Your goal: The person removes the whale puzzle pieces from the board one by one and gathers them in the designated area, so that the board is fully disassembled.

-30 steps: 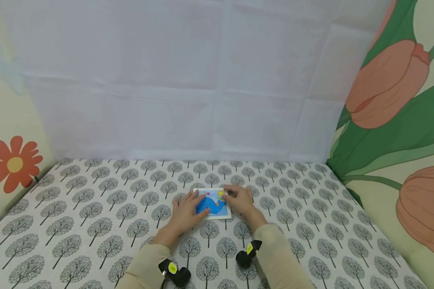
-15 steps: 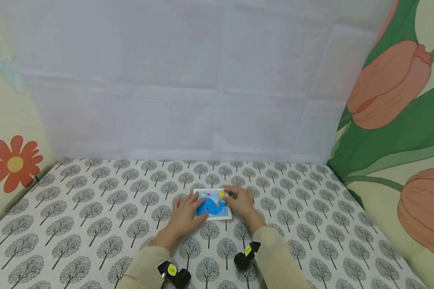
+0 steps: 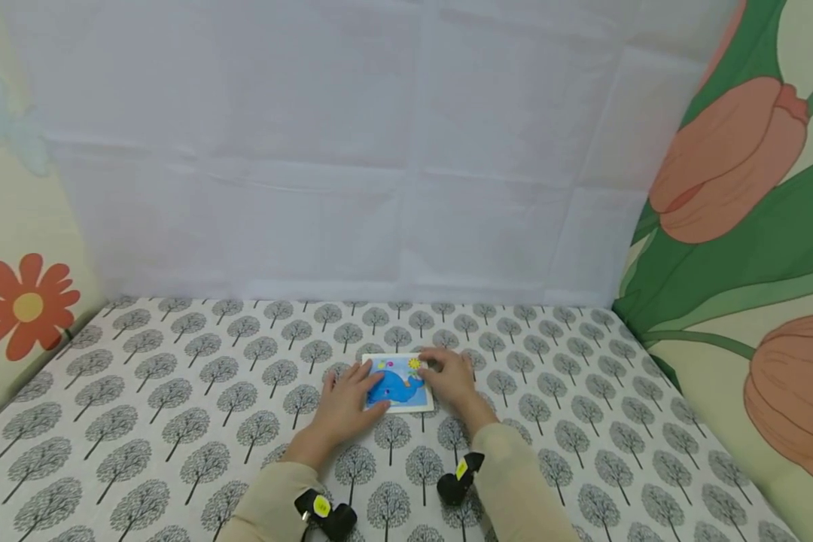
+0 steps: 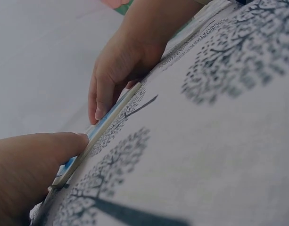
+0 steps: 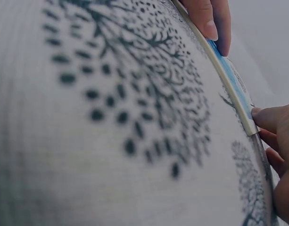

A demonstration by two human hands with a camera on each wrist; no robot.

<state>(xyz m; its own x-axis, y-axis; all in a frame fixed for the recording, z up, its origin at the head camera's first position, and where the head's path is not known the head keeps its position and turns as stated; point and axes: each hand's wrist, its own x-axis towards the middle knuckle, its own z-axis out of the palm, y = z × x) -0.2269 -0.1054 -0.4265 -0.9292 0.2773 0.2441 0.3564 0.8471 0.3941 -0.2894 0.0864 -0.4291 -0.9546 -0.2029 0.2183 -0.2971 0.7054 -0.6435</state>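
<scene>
A flat rectangular picture board [image 3: 398, 387] with a pale border lies on the cloth in the head view. It shows a blue whale, a yellow sun and small pink and yellow marks. My left hand [image 3: 344, 403] rests over its left side, fingers extended across the picture and thumb near the front edge. At the right side my right hand [image 3: 455, 382] holds the board by its far right corner. In the right wrist view the right thumb [image 5: 267, 117] lies on top, with curled fingers beside the edge. The board's thin side [image 4: 106, 125] shows in the left wrist view.
White cloth [image 3: 176, 391] printed with grey trees covers the table. A white sheet [image 3: 352, 165] hangs behind it. Flower-patterned walls stand left and right. Black wrist cameras sit at both cuffs, the left camera [image 3: 327, 513] and the right camera [image 3: 459, 480].
Both hands stay at the board. The left thumb has drawn slightly toward the near edge since the first frame, and the right forearm has shifted slightly left.
</scene>
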